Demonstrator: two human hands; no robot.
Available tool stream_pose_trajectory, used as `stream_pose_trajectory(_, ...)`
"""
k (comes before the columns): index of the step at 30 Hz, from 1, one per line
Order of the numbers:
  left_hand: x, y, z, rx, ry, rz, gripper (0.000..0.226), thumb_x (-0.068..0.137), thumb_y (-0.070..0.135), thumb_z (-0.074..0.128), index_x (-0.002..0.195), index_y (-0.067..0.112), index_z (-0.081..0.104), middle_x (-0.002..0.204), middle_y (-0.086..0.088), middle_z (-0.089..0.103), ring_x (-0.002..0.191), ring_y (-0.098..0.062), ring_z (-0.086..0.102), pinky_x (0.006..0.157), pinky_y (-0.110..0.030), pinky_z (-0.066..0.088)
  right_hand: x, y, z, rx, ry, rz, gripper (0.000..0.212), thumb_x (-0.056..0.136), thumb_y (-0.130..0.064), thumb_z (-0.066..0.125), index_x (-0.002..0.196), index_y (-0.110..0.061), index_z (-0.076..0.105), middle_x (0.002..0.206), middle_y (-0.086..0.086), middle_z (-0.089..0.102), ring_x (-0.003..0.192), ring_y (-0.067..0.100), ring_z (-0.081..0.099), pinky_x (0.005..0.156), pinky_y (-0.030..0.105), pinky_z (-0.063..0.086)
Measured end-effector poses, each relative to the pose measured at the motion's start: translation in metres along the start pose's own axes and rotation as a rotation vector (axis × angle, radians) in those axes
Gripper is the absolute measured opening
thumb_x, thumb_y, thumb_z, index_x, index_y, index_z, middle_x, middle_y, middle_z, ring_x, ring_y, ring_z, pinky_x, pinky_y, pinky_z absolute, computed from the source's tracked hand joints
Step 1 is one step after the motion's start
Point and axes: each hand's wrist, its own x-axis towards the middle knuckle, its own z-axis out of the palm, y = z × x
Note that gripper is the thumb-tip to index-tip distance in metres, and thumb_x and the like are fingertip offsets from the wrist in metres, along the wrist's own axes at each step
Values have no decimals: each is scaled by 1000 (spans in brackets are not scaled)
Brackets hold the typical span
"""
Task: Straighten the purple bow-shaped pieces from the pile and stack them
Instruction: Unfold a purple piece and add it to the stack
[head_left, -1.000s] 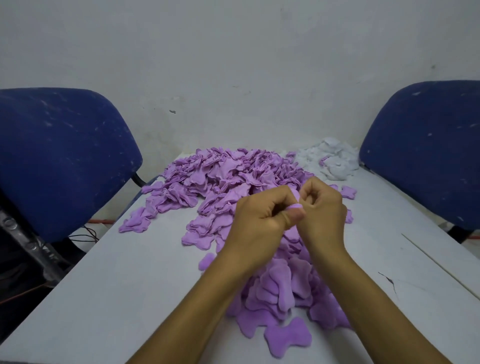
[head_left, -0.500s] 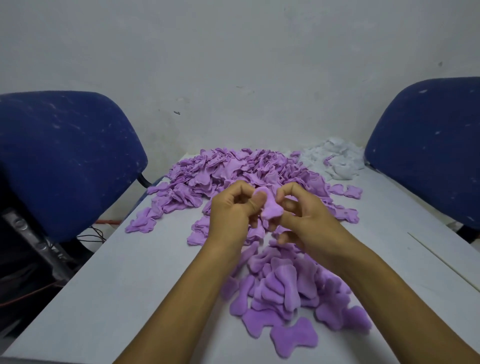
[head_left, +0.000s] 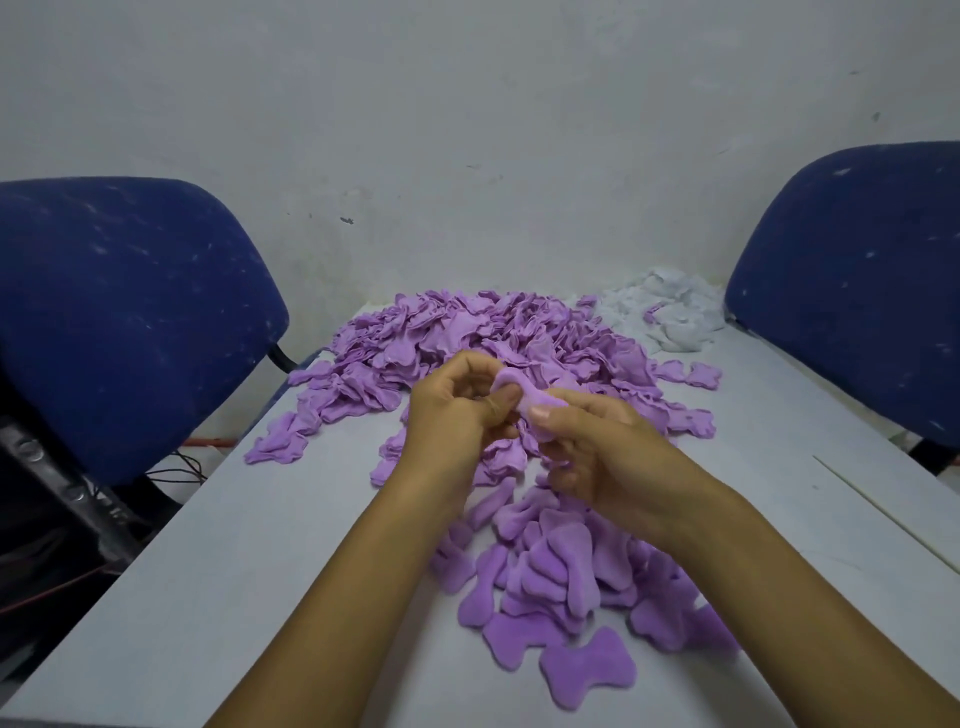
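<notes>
A purple bow-shaped piece (head_left: 524, 391) is held in the air between both hands, above the middle of the table. My left hand (head_left: 457, 415) pinches its left lobe with thumb and fingers. My right hand (head_left: 597, 447) pinches its right end, thumb on top. A big pile of crumpled purple pieces (head_left: 467, 338) covers the far half of the table. Nearer to me lies a looser heap of flattened purple pieces (head_left: 561, 571), partly hidden by my right forearm. One flat bow (head_left: 587, 670) lies at its near edge.
The grey table (head_left: 260, 571) has a blue chair (head_left: 119, 312) at its left and another blue chair (head_left: 862, 280) at its right. A small heap of white pieces (head_left: 670, 312) sits at the far right corner, against the wall. Cables hang below at left.
Both hands have opened the piece out from a tight pinch. They spread slightly apart and the piece now shows stretched between them. The view has shifted a little.
</notes>
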Motion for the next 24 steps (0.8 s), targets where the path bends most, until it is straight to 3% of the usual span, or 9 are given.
stream_pose_trajectory(3, 3, 4, -4, -14, 23, 4, 24, 86, -13, 58, 77, 9, 63, 69, -6, 62, 62, -19, 58, 55, -26, 51, 0, -3, 0, 117, -148, 86, 30, 86, -36, 63, 63, -18, 60, 55, -4, 37, 48, 8, 34, 41, 18, 27)
stream_pose_trajectory(5, 3, 5, -3, -30, 47, -1, 20, 87, -11, 58, 78, 7, 63, 73, -10, 62, 64, -21, 59, 57, -29, 54, 2, -4, -2, 124, -134, 77, 35, 86, -42, 58, 62, -17, 62, 54, -2, 41, 46, 8, 36, 38, 17, 28)
stream_pose_trajectory(9, 0, 2, 5, -168, 4, -114, 13, 94, 0, 55, 84, 7, 57, 67, -6, 56, 52, -18, 55, 52, -28, 50, 5, 3, -1, -14, 24, -18, 20, 75, -34, 68, 67, -18, 75, 62, 0, 62, 51, 7, 53, 42, 15, 42)
stream_pose_trajectory(11, -3, -2, 10, -100, -49, -145, 15, 99, 11, 51, 85, 11, 50, 62, -4, 50, 44, -17, 46, 49, -29, 45, 5, 5, 1, -83, 38, -24, 17, 72, -35, 71, 71, -18, 76, 68, 0, 66, 56, 6, 58, 48, 16, 49)
stream_pose_trajectory(14, -1, -6, 12, 29, 130, -89, 20, 100, 9, 49, 81, 11, 47, 48, 2, 52, 37, -15, 45, 46, -27, 43, 3, 6, 6, -55, -20, 22, 19, 77, -34, 66, 73, -16, 71, 62, -2, 59, 55, 7, 49, 43, 16, 42)
stream_pose_trajectory(17, 2, -5, 13, -53, 284, -99, 26, 96, 3, 53, 73, 12, 49, 47, 1, 50, 40, -17, 43, 45, -25, 38, 2, 2, 14, 55, -125, 80, 25, 85, -37, 59, 67, -20, 62, 56, -5, 41, 52, 8, 34, 43, 17, 33)
stream_pose_trajectory(20, 2, -6, 15, -41, 257, -57, 23, 94, 4, 56, 74, 13, 52, 49, 3, 51, 46, -17, 44, 49, -29, 38, 2, -4, 17, 41, -114, 77, 37, 86, -49, 56, 67, -19, 47, 56, -5, 35, 50, 10, 30, 43, 19, 33)
stream_pose_trajectory(24, 2, -2, 13, -214, 58, -89, 11, 90, 16, 65, 87, 15, 55, 60, -2, 57, 53, -18, 51, 51, -27, 43, 0, 1, 16, -88, 94, -73, 27, 75, -44, 70, 67, -19, 66, 65, -3, 54, 52, 9, 40, 48, 21, 38)
